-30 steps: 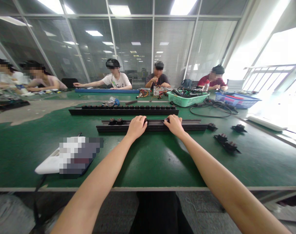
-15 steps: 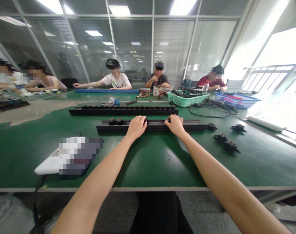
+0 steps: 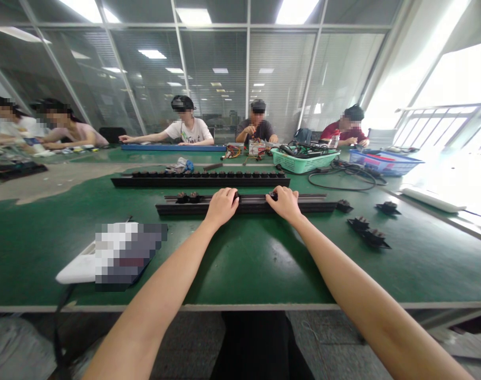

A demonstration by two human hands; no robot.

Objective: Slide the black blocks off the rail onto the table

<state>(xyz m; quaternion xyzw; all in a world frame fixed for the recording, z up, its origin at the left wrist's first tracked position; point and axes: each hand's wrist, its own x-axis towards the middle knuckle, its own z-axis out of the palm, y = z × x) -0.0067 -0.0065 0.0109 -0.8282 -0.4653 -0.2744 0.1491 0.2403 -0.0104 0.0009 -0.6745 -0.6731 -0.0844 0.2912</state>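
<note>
A long black rail (image 3: 248, 208) with an open channel lies across the green table in front of me. Two small black modules (image 3: 188, 197) with brownish prongs on top sit in its channel, left of my hands. My left hand (image 3: 223, 205) curls over the middle of the rail, its fingers closed round a dark module (image 3: 236, 197) that is mostly covered. Further right, my right hand (image 3: 285, 202) pinches another small black module (image 3: 273, 195) at the channel; the fingers hide part of it. Whether either module is seated in the rail, I cannot tell.
Several loose black modules (image 3: 373, 238) lie right of the rail. Behind it stands a second black rail (image 3: 201, 181) filled with modules. A green basket (image 3: 304, 162) of cables and a blue basket (image 3: 386, 164) are further back. A white device (image 3: 80, 261) lies front left. Co-workers sit opposite.
The fingers of my right hand have shifted slightly, and more of the module beside them shows. My left hand stays in place on the rail.
</note>
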